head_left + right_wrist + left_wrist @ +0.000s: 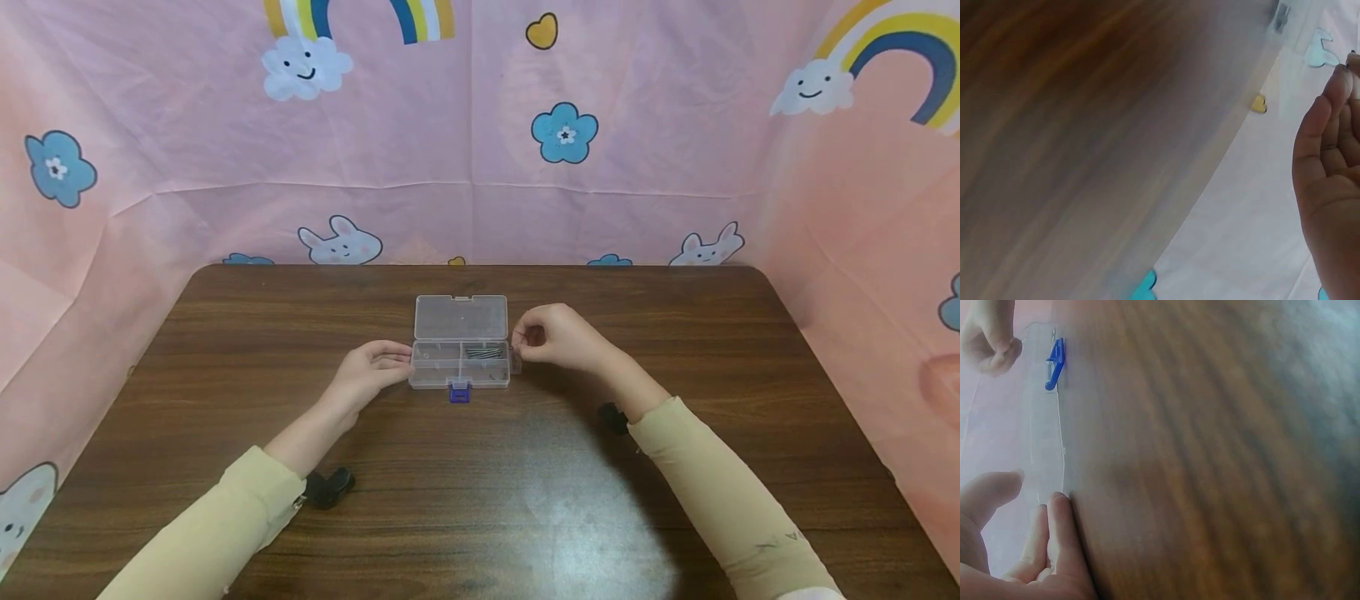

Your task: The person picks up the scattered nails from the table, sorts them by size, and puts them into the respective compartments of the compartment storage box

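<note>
A clear plastic compartment box point(436, 384) lies on the table with its lid point(461, 317) raised at the back. Its blue latch point(460, 392) hangs at the front. Several thin metal screws or nails point(483, 353) fill the back right compartment, and small dark bits lie in the front right one. My left hand point(365, 372) touches the box's left wall with extended fingers. Beside the right wall, my right hand point(558, 336) pinches a small dark piece point(1347, 66) between thumb and fingertip; its kind is too small to tell. A little clear plastic piece point(516, 362) shows below those fingers.
The brown wooden table point(480, 517) reaches back to a pink patterned cloth point(480, 142) that hangs behind and at both sides. Black wrist devices point(330, 488) sit under the forearms. Light glares on the table's front middle.
</note>
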